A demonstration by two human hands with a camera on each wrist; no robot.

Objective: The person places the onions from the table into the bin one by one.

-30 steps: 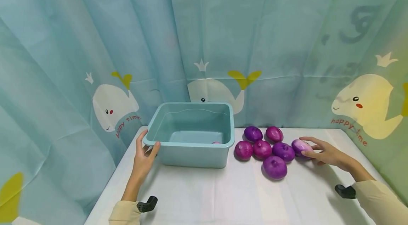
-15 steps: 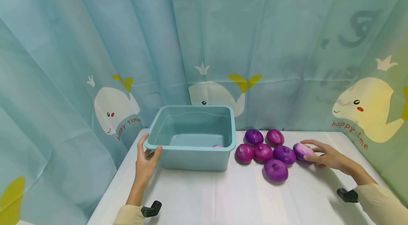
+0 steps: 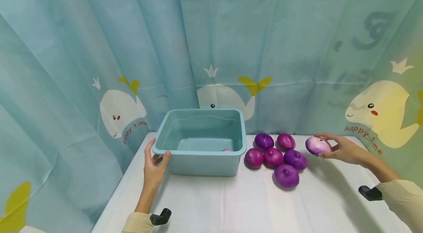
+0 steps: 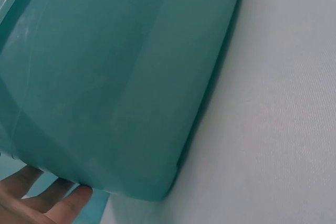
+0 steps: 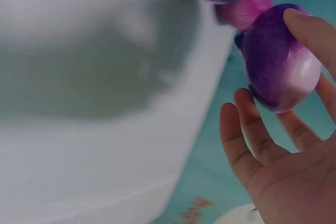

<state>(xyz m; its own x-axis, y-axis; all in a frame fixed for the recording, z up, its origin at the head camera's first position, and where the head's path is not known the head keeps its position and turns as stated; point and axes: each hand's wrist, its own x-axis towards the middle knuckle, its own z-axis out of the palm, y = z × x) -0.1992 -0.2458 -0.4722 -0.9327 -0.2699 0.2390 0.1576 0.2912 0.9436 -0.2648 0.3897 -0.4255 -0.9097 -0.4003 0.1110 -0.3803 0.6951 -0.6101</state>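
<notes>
My right hand [image 3: 347,150] holds a purple-and-white onion [image 3: 318,145] above the right part of the table. In the right wrist view the thumb lies over the onion [image 5: 275,61] and fingers are beneath it. My left hand [image 3: 155,168] grips the front left corner of a teal plastic bin [image 3: 203,164], thumb at the front rim and fingers at the left side. The left wrist view shows those fingers [image 4: 65,203] against the bin's outer wall. Inside the bin a bit of something pink [image 3: 227,150] shows, mostly hidden behind the front wall.
Several purple onions [image 3: 273,157] sit in a cluster on the white table [image 3: 251,203], between the bin and my right hand. A blue-green curtain with whale prints [image 3: 297,57] hangs behind the table and along its sides.
My right hand has lifted the purple-and-white onion off the table beside the cluster. My left hand stays at the bin's corner. The head view has shifted slightly.
</notes>
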